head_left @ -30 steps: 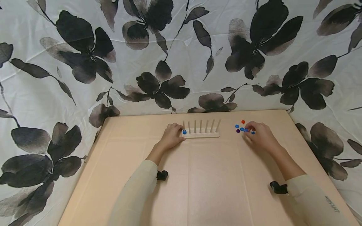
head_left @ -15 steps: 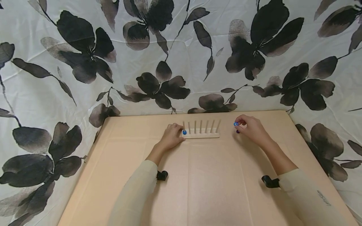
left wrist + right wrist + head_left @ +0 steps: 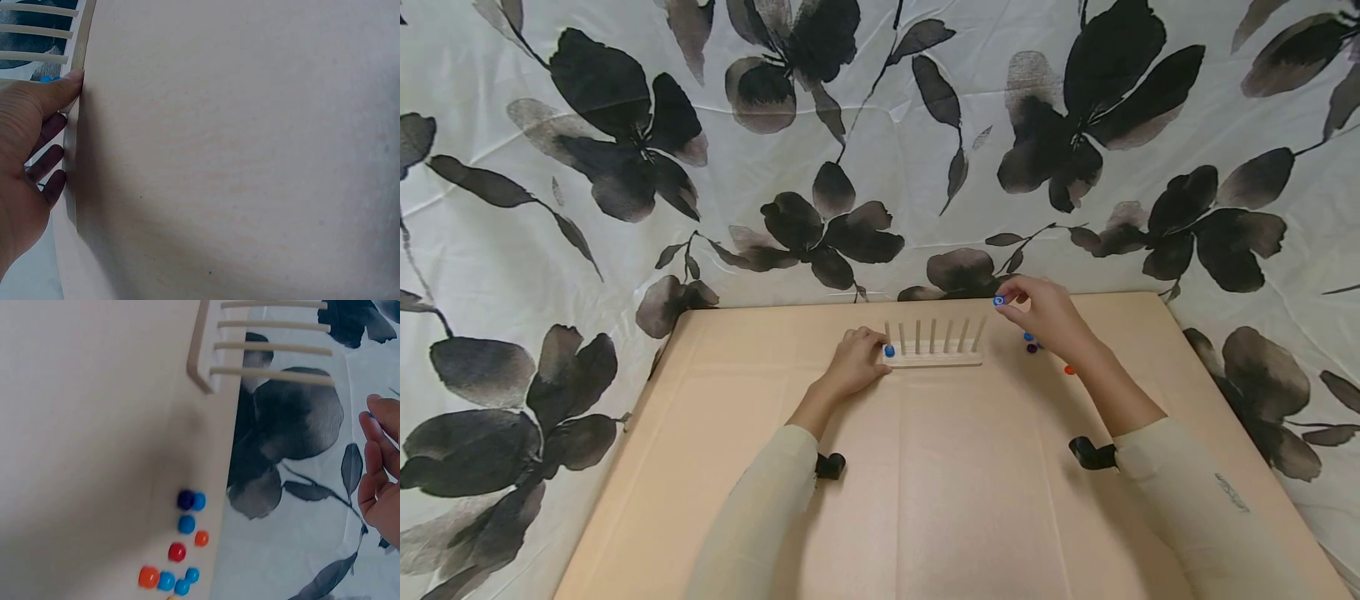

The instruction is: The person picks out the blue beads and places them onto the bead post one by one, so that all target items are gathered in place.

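A small wooden rack (image 3: 936,360) with a row of upright pegs stands near the table's far edge. One blue bead (image 3: 890,351) sits low on its leftmost peg. My left hand (image 3: 852,362) grips the rack's left end; in the left wrist view the thumb (image 3: 65,87) lies against its base. Between the thumb and fingertips of my right hand (image 3: 1051,321), a blue bead (image 3: 998,301) is pinched, its hole facing me. That hand is raised just right of the pegs, about level with their tops. In the right wrist view the fingers mostly hide the bead.
Loose beads lie on the table right of the rack: a dark blue bead (image 3: 185,500), a red bead (image 3: 177,552), an orange bead (image 3: 149,577) and several light blue ones. Behind the table (image 3: 970,483) hangs a floral cloth (image 3: 880,150).
My right hand has picked a blue bead from the loose group, lifted it and carried it left toward the rack. My left hand and the rack have stayed put.
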The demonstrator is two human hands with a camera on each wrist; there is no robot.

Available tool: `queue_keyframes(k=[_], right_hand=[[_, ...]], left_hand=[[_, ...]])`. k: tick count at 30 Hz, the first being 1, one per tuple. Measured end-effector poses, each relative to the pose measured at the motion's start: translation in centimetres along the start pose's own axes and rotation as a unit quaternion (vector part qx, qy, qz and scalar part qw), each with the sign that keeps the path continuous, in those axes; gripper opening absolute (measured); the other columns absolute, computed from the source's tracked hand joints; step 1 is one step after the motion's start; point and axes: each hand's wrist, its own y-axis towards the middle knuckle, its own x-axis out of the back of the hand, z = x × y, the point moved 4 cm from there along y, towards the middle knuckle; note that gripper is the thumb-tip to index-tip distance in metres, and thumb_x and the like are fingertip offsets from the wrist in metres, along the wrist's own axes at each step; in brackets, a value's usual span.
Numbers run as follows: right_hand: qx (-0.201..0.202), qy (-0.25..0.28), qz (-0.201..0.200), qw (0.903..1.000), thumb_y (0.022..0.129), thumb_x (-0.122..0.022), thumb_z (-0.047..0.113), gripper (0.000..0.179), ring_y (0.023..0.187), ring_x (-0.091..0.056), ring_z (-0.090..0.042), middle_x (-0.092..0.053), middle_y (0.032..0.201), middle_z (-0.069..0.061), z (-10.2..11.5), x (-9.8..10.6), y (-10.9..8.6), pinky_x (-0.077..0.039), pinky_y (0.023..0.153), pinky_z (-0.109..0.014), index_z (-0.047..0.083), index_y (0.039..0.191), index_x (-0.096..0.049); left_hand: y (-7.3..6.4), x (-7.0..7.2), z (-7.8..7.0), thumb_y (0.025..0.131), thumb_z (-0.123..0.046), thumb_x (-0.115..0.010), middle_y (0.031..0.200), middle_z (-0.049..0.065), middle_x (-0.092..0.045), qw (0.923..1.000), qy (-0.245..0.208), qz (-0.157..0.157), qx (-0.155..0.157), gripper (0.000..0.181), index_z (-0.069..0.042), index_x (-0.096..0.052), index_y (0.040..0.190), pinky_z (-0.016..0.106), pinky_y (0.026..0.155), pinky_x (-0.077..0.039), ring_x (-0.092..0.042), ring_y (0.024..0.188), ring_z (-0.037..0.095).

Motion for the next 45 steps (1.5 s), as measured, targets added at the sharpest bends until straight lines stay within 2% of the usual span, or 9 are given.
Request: queue_keyframes(k=[6,11,19,28,37,45], right_hand=[[0.026,0.020,-0.005,0.9994,0.093,-0.077,0.013,0.014,0.098,-0.064,-0.030,-0.075,0.097,-0.011,1.8,-1.1,1.1,-0.048,0.087,-0.048,0.007,0.104,-0.073],[0.020,0.035,0.017,0.9991,0.094,-0.077,0.016,0.017,0.102,-0.063,-0.031,-0.075,0.100,-0.011,3.1,-2.3,1.8,-0.049,0.090,-0.049,0.006,0.107,-0.073],[0.022,0.054,0.038,0.9976,0.094,-0.077,0.017,0.016,0.100,-0.061,-0.028,-0.075,0.098,-0.008,5.2,-4.5,3.0,-0.047,0.090,-0.044,0.008,0.107,-0.075],[0.042,0.055,0.043,0.9967,0.093,-0.078,0.020,0.014,0.097,-0.061,-0.027,-0.075,0.093,-0.005,6.8,-7.0,4.1,-0.050,0.084,-0.039,0.009,0.102,-0.076],[0.045,0.054,0.070,0.9951,0.095,-0.077,0.022,0.017,0.099,-0.062,-0.025,-0.074,0.093,-0.003,8.1,-8.7,5.0,-0.051,0.089,-0.042,0.010,0.106,-0.076],[0.074,0.045,0.088,0.9923,0.094,-0.077,0.019,0.016,0.098,-0.068,-0.023,-0.076,0.097,-0.004,9.1,-9.9,6.1,-0.054,0.092,-0.041,0.009,0.107,-0.076]], left_hand=[[0.1,0.0,0.1,0.087,-0.028,-0.084,0.134,0.012,-0.061,1.0000,0.004,-0.002,0.000,0.054,-0.008,-0.065,0.134,0.047,0.111,-0.041,-0.050,0.128,0.032],[0.1,0.0,0.1,0.087,-0.027,-0.084,0.133,0.012,-0.061,1.0000,0.001,-0.002,0.000,0.054,-0.007,-0.066,0.133,0.047,0.110,-0.041,-0.050,0.128,0.033],[0.2,0.0,0.2,0.088,-0.028,-0.084,0.133,0.011,-0.061,1.0000,0.000,0.001,0.000,0.054,-0.008,-0.065,0.134,0.047,0.110,-0.041,-0.050,0.127,0.032],[0.4,0.1,0.3,0.088,-0.028,-0.084,0.133,0.012,-0.061,1.0000,0.005,0.004,-0.001,0.053,-0.008,-0.065,0.133,0.048,0.109,-0.042,-0.050,0.126,0.032],[0.8,0.0,0.3,0.088,-0.028,-0.084,0.131,0.011,-0.061,1.0000,0.008,0.005,-0.003,0.052,-0.008,-0.066,0.133,0.048,0.107,-0.043,-0.050,0.124,0.032],[0.9,0.2,0.1,0.087,-0.028,-0.085,0.132,0.013,-0.062,0.9999,0.009,0.001,-0.008,0.055,-0.005,-0.065,0.134,0.047,0.108,-0.043,-0.051,0.125,0.034]])
